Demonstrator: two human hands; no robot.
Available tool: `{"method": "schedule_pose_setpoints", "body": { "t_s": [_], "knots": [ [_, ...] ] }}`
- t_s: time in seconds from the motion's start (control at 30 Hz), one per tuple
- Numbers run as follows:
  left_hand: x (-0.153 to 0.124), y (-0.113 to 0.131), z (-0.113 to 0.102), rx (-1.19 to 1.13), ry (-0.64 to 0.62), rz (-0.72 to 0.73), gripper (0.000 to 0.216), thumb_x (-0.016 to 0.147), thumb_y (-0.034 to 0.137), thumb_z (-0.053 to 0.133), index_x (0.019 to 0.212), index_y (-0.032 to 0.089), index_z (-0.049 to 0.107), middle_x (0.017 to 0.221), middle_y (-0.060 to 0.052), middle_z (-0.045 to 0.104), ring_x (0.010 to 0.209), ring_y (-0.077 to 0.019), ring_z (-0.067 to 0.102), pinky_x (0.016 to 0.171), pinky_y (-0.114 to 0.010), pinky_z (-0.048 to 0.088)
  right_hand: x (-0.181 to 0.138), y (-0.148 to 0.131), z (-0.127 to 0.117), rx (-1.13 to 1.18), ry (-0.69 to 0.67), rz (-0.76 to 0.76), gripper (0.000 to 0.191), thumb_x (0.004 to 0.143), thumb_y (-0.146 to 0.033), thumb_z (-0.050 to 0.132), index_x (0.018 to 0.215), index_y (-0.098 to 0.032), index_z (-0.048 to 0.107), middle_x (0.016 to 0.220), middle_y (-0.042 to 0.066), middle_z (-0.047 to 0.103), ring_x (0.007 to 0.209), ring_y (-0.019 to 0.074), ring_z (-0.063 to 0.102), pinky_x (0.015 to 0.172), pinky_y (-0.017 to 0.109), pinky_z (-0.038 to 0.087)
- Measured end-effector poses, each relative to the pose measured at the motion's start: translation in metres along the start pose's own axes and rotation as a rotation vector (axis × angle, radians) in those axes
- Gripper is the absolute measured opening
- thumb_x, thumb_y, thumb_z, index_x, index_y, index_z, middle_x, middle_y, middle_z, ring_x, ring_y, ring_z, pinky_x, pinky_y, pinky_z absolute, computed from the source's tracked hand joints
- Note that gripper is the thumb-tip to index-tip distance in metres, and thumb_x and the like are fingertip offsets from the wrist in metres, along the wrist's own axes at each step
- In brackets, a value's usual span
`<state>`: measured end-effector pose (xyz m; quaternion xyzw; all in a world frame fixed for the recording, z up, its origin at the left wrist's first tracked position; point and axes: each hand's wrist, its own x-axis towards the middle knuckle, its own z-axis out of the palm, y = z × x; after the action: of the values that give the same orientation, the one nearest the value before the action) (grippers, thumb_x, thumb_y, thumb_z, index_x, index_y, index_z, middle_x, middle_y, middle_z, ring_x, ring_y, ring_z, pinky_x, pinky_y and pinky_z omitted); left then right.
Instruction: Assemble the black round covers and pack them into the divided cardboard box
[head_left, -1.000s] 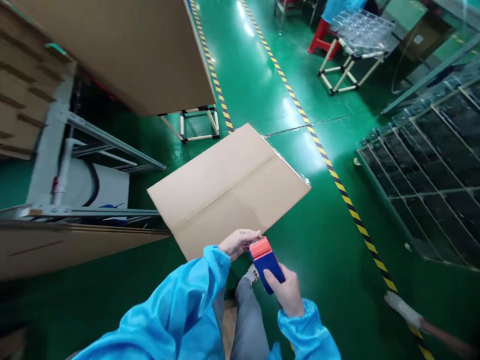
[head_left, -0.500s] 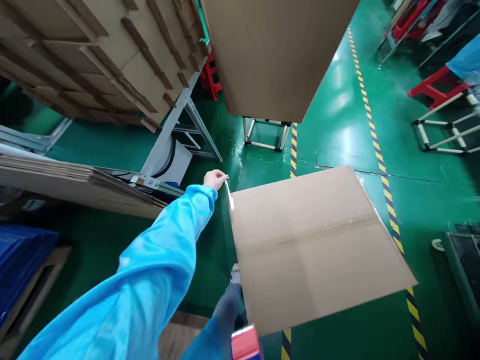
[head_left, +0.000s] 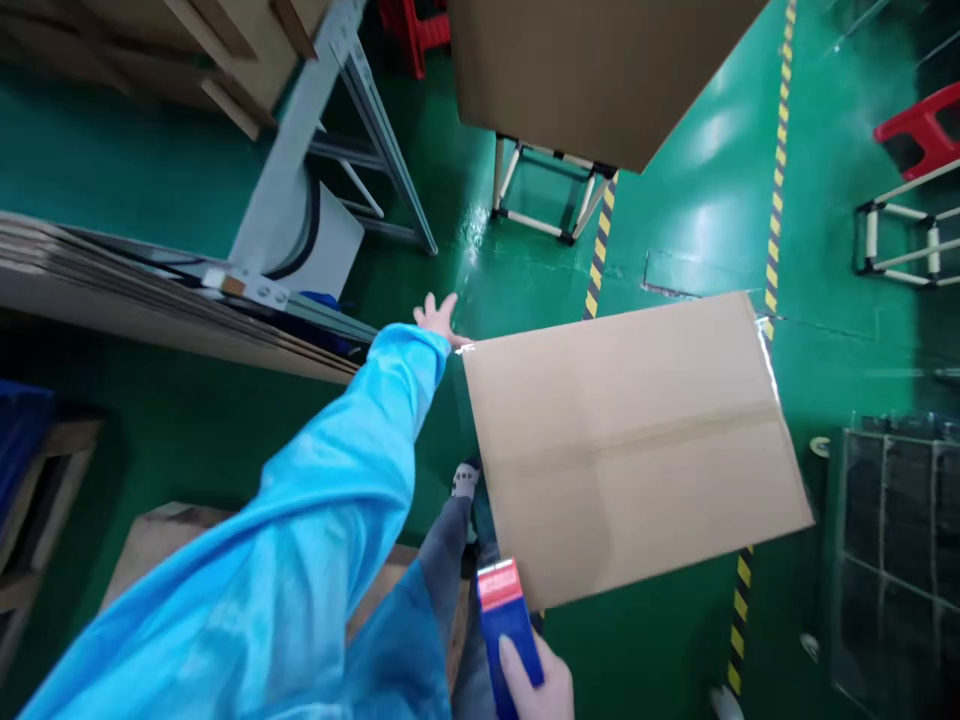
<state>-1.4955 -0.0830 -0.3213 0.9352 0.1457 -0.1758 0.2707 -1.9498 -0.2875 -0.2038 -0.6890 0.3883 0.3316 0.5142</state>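
Note:
A brown cardboard box (head_left: 637, 450) stands in front of me, its flat top toward me with a faint seam across the middle. My left hand (head_left: 438, 318), in a light blue sleeve, is at the box's far left corner with its fingers spread. Shiny tape (head_left: 466, 348) lies on that corner, close to the hand. More shiny tape (head_left: 766, 358) shows along the right edge. My right hand (head_left: 541, 682) grips a blue tape dispenser (head_left: 510, 625) with a red front, beside the box's near left corner.
Another large cardboard box (head_left: 592, 70) rests on a pipe-frame stand (head_left: 551, 190) ahead. Flat cardboard sheets (head_left: 172, 310) lean against a metal-framed table (head_left: 281, 150) on the left. A dark crate (head_left: 892, 560) is at right. Striped tape (head_left: 780, 150) marks the green floor.
My left hand has gone from pinching a tape strip at the corner to spread fingers, and the strip now lies on the box. The dispenser and my right hand have come further into view.

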Motion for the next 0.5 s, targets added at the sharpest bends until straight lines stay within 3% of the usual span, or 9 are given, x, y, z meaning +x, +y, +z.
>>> {"method": "schedule_pose_setpoints", "body": {
  "t_s": [0.07, 0.2, 0.37, 0.5],
  "knots": [
    [-0.016, 0.0, -0.005, 0.081, 0.021, 0.066, 0.05, 0.074, 0.05, 0.073, 0.116, 0.023, 0.067, 0.125, -0.013, 0.064, 0.123, -0.0375, 0.05, 0.102, -0.051, 0.038, -0.009, 0.006, -0.007, 0.019, -0.014, 0.002, 0.06, 0.076, -0.071, 0.06, 0.089, -0.015, 0.079, 0.083, 0.011, 0.077, 0.083, 0.0288, 0.073, 0.074, 0.029, 0.059],
    [-0.062, 0.004, -0.005, 0.179, -0.174, 0.316, 0.045, 0.082, 0.059, 0.063, 0.091, 0.016, 0.072, 0.086, -0.007, 0.07, 0.093, -0.0281, 0.062, 0.108, -0.048, 0.029, -0.006, 0.012, -0.012, 0.031, -0.091, -0.045, 0.053, 0.082, -0.062, 0.062, 0.093, -0.013, 0.077, 0.085, 0.011, 0.076, 0.08, 0.025, 0.072, 0.072, 0.027, 0.058],
    [-0.096, 0.013, 0.007, 0.222, -0.044, 0.266, 0.045, 0.085, 0.055, 0.059, 0.107, 0.017, 0.068, 0.102, -0.007, 0.07, 0.104, -0.0283, 0.059, 0.115, -0.051, 0.013, 0.004, 0.034, -0.013, 0.086, -0.104, -0.149, 0.049, 0.081, -0.057, 0.067, 0.099, -0.012, 0.076, 0.085, 0.01, 0.076, 0.076, 0.0228, 0.071, 0.071, 0.026, 0.058],
    [-0.102, 0.017, 0.011, 0.222, 0.001, 0.239, 0.04, 0.087, 0.051, 0.057, 0.111, 0.02, 0.065, 0.106, -0.007, 0.069, 0.11, -0.0287, 0.056, 0.116, -0.051, 0.009, -0.006, 0.094, -0.02, 0.086, -0.113, -0.185, 0.046, 0.081, -0.056, 0.068, 0.094, -0.013, 0.077, 0.078, 0.009, 0.075, 0.068, 0.021, 0.069, 0.066, 0.026, 0.057]
  ]
}}
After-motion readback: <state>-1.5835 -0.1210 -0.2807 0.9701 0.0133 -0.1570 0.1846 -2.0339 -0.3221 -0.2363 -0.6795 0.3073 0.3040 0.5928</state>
